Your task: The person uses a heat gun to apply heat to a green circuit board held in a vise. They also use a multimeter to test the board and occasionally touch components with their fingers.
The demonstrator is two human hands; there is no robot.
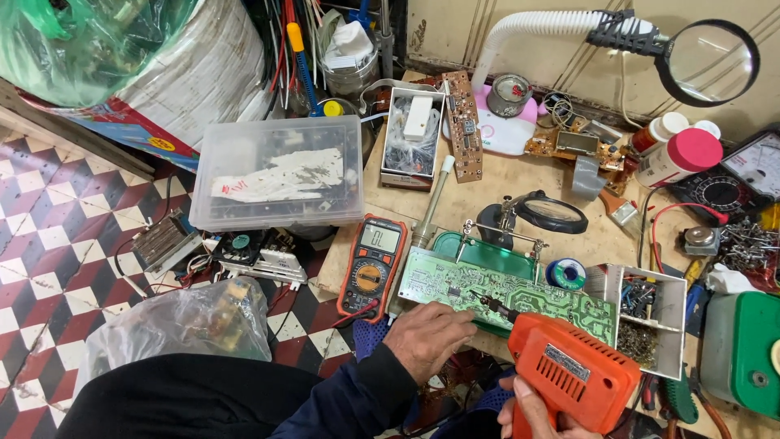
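- The step in hand looks like work with a powered tool on the green circuit board (pixel 508 294), which lies along the near edge of the wooden workbench (pixel 520 183), propped over a green tray.
- The left hand (pixel 429 335) rests palm down on the board's near edge, fingers curled over it and pressing it steady.
- The right hand (pixel 532 410) is wrapped tight round the grip of the orange tool (pixel 573 370), whose dark tip touches the board near its middle.
- By my judgement the next move calls for a steady tip on one small spot and a firm hold so the board does not slip.
- An orange-cased multimeter (pixel 372 267) lies just beside the board's left end; a small solder spool (pixel 565 274) sits behind it.
- The exact point under the tip is too small to make out.
- The right hand is cut off by the lower edge, and the fingers on the trigger are hidden.
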